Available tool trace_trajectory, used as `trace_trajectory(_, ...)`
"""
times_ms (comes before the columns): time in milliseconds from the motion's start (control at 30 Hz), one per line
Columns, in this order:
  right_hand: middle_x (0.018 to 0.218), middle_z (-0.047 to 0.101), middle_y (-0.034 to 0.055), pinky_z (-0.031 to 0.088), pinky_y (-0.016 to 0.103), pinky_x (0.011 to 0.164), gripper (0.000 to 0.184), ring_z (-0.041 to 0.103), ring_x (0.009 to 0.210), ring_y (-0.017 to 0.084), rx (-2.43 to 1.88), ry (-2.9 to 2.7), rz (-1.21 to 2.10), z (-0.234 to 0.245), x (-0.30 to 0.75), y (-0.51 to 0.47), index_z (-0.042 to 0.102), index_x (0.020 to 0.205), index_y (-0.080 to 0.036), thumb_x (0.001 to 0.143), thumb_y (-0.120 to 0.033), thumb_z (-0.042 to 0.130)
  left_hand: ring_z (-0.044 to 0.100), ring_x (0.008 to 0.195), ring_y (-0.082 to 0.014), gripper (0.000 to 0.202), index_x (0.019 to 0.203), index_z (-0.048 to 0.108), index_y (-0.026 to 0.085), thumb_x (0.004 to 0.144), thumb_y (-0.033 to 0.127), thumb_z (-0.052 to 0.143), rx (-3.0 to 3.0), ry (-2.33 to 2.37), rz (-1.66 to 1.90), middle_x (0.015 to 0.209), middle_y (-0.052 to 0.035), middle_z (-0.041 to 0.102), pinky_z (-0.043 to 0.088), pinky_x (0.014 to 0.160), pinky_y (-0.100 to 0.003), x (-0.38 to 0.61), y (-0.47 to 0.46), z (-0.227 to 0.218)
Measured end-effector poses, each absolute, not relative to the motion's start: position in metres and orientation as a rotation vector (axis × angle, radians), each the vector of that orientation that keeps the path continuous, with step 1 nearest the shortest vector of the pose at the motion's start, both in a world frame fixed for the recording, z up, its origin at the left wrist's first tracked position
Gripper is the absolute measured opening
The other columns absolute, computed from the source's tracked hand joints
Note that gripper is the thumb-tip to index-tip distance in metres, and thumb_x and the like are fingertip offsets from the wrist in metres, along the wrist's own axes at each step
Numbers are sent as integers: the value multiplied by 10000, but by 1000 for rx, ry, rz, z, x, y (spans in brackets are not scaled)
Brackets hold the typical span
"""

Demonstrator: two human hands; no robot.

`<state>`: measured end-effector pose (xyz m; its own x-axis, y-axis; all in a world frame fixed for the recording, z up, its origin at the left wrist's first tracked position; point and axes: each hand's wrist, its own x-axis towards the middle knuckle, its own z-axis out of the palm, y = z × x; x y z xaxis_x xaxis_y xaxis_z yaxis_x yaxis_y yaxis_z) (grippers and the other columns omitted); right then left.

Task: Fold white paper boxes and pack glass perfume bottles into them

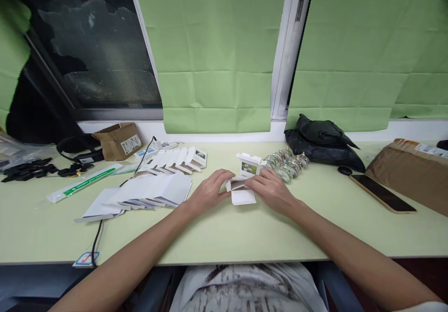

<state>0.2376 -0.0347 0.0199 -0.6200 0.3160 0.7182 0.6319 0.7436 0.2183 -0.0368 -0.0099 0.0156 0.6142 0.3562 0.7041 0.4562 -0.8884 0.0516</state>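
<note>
A small white cardboard box with its flap open toward me sits between my hands over the table. My left hand pinches its left side, fingers and thumb closed on it. My right hand grips the right side, its fingers lying over the upper edge. Just behind, touching or very near my right fingertips, stands another white box part with a picture panel; whether it belongs to the held box I cannot tell. Right beyond my right hand lie several clear round ornaments with gold caps.
Flat white boxes lie stacked on the left, with a row of folded white boxes behind. A black cable crosses there. A phone, black bag and brown carton lie right; an open carton stands back left.
</note>
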Motion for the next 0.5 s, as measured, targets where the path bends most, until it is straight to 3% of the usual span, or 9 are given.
trace_trajectory(200, 895, 735, 47, 361, 374, 801, 146, 502, 841, 214, -750, -2287, -636, 20, 234, -38, 670, 1064, -204, 1063, -144, 536, 632, 1248, -267, 464, 1372, 504, 263, 955, 221, 703, -2841, -868, -959, 1339, -87, 666, 557, 1025, -437, -35, -7, 13)
trace_trajectory(367, 943, 751, 59, 359, 369, 794, 194, 510, 847, 217, -742, -2290, -628, 21, 233, -37, 666, 1080, -205, 1073, -128, 489, 646, 1161, -260, 399, 1317, 563, 252, 943, 195, 690, -2866, -970, -959, 1247, -72, 696, 557, 975, -424, -35, -5, 11)
trace_trajectory(500, 982, 756, 66, 370, 377, 797, 201, 527, 865, 228, -763, -2289, -582, 23, 233, -39, 663, 1071, -210, 1077, -138, 475, 621, 1146, -273, 598, 1434, 521, 267, 886, 239, 759, -2927, -1000, -944, 1311, -86, 666, 561, 959, -428, -35, -9, 17)
